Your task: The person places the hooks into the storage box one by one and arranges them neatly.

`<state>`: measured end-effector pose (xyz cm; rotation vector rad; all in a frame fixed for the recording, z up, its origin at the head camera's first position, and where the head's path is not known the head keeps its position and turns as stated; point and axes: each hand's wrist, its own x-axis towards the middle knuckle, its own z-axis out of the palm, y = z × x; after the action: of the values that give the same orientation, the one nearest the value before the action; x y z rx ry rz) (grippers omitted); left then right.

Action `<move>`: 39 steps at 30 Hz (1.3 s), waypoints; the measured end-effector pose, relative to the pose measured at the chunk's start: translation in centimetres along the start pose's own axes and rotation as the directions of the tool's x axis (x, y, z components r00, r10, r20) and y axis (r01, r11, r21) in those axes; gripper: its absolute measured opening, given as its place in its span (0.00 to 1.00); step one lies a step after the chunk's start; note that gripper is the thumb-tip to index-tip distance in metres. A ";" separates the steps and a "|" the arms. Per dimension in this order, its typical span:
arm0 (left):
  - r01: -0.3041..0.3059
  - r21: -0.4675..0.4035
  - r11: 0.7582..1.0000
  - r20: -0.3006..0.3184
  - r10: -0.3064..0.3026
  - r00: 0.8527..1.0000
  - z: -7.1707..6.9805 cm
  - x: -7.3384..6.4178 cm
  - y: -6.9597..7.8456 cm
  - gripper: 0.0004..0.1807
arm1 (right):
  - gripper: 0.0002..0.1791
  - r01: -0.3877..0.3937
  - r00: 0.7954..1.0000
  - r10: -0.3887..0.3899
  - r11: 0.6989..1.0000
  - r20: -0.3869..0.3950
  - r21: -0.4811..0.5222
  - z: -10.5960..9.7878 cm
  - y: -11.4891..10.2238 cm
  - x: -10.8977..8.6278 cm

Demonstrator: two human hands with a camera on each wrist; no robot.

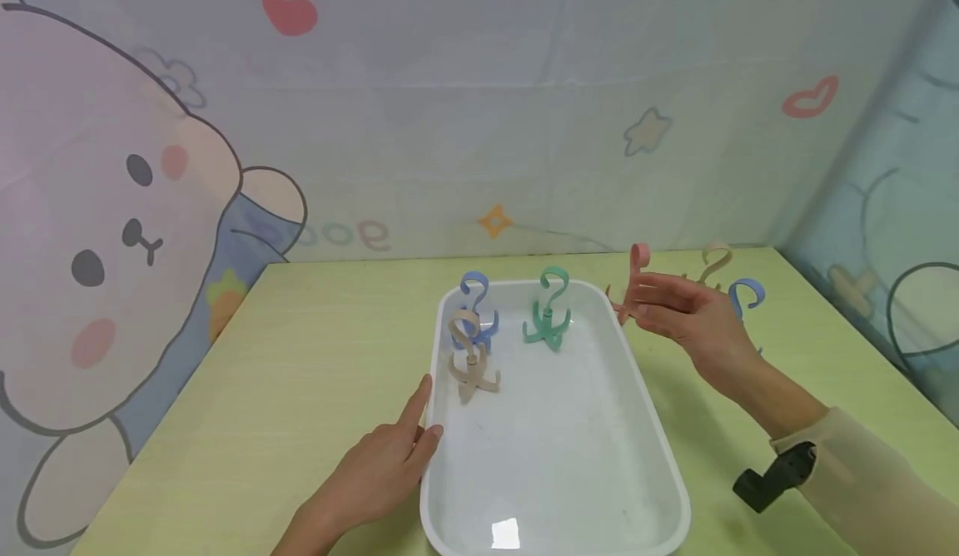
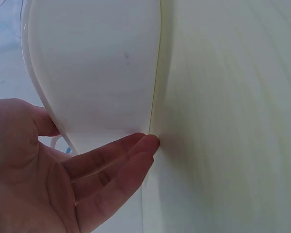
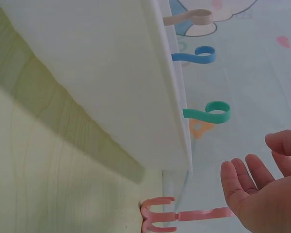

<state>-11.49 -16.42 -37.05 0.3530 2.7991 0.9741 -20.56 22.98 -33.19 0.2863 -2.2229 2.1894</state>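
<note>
A white tray [image 1: 558,456] lies on the table with three claw hooks in its far part: a blue one [image 1: 474,277], a beige one [image 1: 474,381] and a green one [image 1: 548,327]. My left hand [image 1: 378,469] touches the tray's left side, its fingers fairly straight along the outer wall and the thumb by the rim. Beyond the tray's far right corner, a pink claw hook [image 3: 199,215] stands on the table. My right hand [image 1: 693,323] is beside it, fingers slightly bent and apart from the thumb; no grip on the hook shows.
Behind the right hand stand another beige hook [image 1: 717,260] and another blue hook [image 1: 749,290], both partly hidden. The yellow-green table [image 1: 322,356] reaches back to a printed cloth [image 1: 449,123], and a second cloth side [image 1: 899,206] borders it on the right.
</note>
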 end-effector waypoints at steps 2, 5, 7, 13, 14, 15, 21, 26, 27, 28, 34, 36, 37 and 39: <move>-0.002 0.000 1.000 -0.001 0.002 1.000 0.0 0.0 0.0 0.37 | 0.22 0.009 1.000 -0.009 1.000 0.004 0.026 -0.2 0.1 0.0; -0.004 -0.006 1.000 -0.002 0.004 1.000 0.0 0.0 -0.1 0.37 | 0.21 0.013 1.000 -0.014 0.999 0.007 0.048 -0.5 0.2 -0.1; -0.002 -0.009 1.000 -0.001 0.002 1.000 0.0 0.0 0.0 0.37 | 0.21 0.014 1.000 -0.014 0.998 0.003 0.055 -0.7 0.2 -0.2; -0.001 -0.005 1.000 -0.009 0.001 1.000 0.1 0.0 0.0 0.37 | 0.22 0.017 0.999 -0.016 0.999 -0.031 0.028 -1.3 0.4 -0.4; -0.002 -0.003 1.000 -0.011 0.002 1.000 0.1 -0.1 0.0 0.37 | 0.21 0.018 0.999 -0.017 1.000 -0.037 0.023 -1.4 0.4 -0.4; -0.003 -0.001 1.000 -0.013 0.003 1.000 0.1 -0.1 0.0 0.37 | 0.21 0.020 0.999 -0.019 0.999 -0.042 0.025 -1.5 0.5 -0.4; -0.004 -0.003 1.000 -0.014 0.004 1.000 0.1 -0.1 -0.1 0.37 | 0.22 0.031 0.997 -0.030 0.999 -0.068 0.016 -1.9 0.8 -0.5; 0.003 -0.003 1.000 -0.011 -0.003 1.000 0.1 -0.1 -0.1 0.37 | 0.25 0.032 0.995 -0.029 0.999 -0.094 0.034 -2.3 1.1 -0.5; 0.004 -0.003 1.000 -0.011 -0.004 1.000 0.1 -0.1 -0.1 0.37 | 0.24 0.034 0.995 -0.030 0.999 -0.100 0.036 -2.4 1.1 -0.5; 0.004 -0.002 1.000 -0.011 -0.004 1.000 0.1 -0.1 -0.1 0.37 | 0.24 0.037 0.994 -0.033 0.999 -0.105 0.038 -2.4 1.2 -0.5; 0.006 -0.001 1.000 -0.014 -0.006 1.000 0.2 -0.1 -0.1 0.37 | 0.24 0.039 0.991 -0.035 0.999 -0.126 0.030 -3.0 1.4 -0.8; 0.006 -0.002 1.000 -0.013 -0.006 1.000 0.2 -0.1 -0.2 0.37 | 0.26 0.030 0.990 -0.029 1.000 -0.138 0.003 -3.1 1.5 -0.8; 0.004 -0.002 1.000 -0.013 -0.004 1.000 0.2 -0.1 -0.2 0.37 | 0.26 0.024 0.989 -0.024 1.000 -0.145 -0.006 -3.2 1.5 -0.8; 0.002 -0.001 1.000 -0.014 -0.002 1.000 0.2 -0.1 -0.2 0.37 | 0.28 0.014 0.987 -0.016 1.000 -0.158 -0.019 -3.4 1.6 -0.8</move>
<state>-11.38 -16.47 -37.27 0.3441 2.8105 0.9816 -20.37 26.45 -34.77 0.1235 -2.1481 2.1027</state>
